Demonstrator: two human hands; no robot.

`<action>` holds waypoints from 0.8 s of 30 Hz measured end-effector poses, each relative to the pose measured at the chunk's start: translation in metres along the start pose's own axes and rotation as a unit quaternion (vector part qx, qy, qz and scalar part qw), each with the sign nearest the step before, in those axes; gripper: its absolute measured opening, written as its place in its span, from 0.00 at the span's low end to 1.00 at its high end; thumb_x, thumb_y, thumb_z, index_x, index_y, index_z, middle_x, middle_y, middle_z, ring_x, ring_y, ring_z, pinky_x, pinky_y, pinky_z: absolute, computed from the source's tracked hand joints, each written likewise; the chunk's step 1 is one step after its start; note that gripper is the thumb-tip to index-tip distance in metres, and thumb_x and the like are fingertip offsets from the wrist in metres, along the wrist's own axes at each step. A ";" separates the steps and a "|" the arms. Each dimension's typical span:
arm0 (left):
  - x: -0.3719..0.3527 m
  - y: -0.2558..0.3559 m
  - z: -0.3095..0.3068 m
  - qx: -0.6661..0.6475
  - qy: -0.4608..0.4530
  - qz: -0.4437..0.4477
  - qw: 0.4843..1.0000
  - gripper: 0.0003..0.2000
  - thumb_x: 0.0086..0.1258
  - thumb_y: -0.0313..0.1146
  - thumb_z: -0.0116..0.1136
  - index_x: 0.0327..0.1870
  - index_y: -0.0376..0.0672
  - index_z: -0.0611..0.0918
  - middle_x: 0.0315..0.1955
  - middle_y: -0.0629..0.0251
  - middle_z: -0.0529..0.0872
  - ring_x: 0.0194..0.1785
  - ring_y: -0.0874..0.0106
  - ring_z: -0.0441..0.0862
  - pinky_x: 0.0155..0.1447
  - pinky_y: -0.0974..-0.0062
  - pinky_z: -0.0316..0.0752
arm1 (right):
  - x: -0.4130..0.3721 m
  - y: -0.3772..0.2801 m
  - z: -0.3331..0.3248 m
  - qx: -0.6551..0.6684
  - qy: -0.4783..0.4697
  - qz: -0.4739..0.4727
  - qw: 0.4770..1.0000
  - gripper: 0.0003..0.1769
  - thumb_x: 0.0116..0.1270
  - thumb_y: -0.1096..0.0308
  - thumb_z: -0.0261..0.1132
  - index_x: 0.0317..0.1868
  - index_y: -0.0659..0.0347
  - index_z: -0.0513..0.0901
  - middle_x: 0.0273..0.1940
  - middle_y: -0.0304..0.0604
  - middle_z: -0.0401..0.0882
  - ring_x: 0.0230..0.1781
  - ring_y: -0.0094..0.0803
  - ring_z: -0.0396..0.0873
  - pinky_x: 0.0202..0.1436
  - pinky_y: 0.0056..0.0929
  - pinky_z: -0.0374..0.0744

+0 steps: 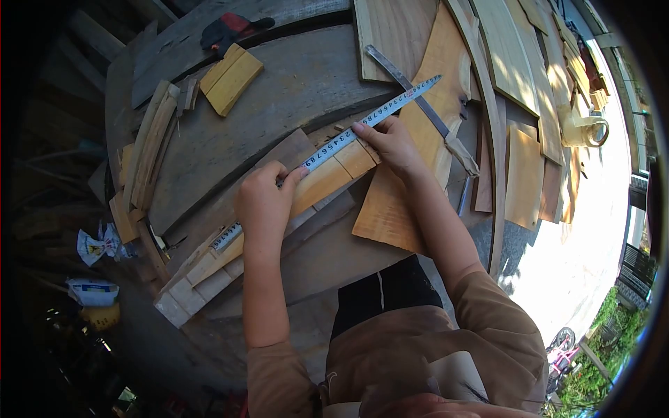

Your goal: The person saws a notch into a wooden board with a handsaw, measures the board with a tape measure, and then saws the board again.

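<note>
A broad, dark workbench [279, 76] spreads out in front of the person, with long, pale planks [505, 56] crowded along its right side. Nearer the middle lies an orange-brown board [394, 202] with an irregular edge, angled up and away from the person. To its left, a long assembly of wooden strips [317, 195] slants from lower left to upper right. The steel measuring tape [401, 101] lies along that assembly, numbers facing up, its upper end reaching over the orange-brown board and touching or crossing a narrow metal bar [390, 66]. The left hand [265, 195] has its thumb on the tape and its fingers curled; the right hand [390, 143] sets its thumb on the tape farther up. I cannot tell whether either hand's fingers close underneath. Beyond the assembly sit a yellowish wood block [232, 80] and, near it, a black-and-red cap [233, 29].
</note>
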State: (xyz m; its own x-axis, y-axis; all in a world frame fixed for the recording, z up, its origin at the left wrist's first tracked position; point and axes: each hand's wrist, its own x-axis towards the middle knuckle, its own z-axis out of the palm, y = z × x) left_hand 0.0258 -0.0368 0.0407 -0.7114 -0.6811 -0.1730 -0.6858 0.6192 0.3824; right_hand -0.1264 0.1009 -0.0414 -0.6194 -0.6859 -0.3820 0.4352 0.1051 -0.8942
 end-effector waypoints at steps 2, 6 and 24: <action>0.000 0.000 0.000 -0.002 0.000 -0.002 1.000 0.16 0.52 0.47 0.63 0.24 0.40 0.80 0.21 0.59 0.81 0.27 0.61 0.79 0.32 0.68 0.72 | 0.000 0.000 0.000 -0.003 0.000 0.004 1.000 0.16 0.61 0.62 0.63 0.38 0.69 0.79 0.34 0.42 0.80 0.33 0.23 0.77 0.38 0.20 0.75; 0.000 -0.001 0.000 -0.011 -0.005 -0.009 1.000 0.17 0.52 0.47 0.64 0.24 0.40 0.80 0.22 0.59 0.81 0.27 0.62 0.79 0.32 0.68 0.72 | 0.000 -0.002 0.000 -0.003 0.002 0.001 1.000 0.15 0.60 0.62 0.64 0.38 0.69 0.80 0.33 0.41 0.80 0.33 0.23 0.77 0.38 0.20 0.75; 0.001 -0.007 0.004 -0.026 0.021 -0.003 0.999 0.16 0.51 0.43 0.66 0.25 0.37 0.81 0.19 0.57 0.80 0.23 0.66 0.77 0.30 0.72 0.70 | 0.005 -0.005 -0.002 0.009 -0.002 0.072 0.997 0.14 0.57 0.67 0.66 0.39 0.69 0.80 0.36 0.43 0.80 0.37 0.25 0.77 0.44 0.21 0.75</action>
State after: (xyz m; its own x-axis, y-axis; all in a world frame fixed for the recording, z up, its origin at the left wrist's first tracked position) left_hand 0.0296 -0.0403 0.0339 -0.6999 -0.7008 -0.1382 -0.6800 0.5945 0.4291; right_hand -0.1328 0.0991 -0.0394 -0.5469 -0.6672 -0.5057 0.5309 0.1907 -0.8257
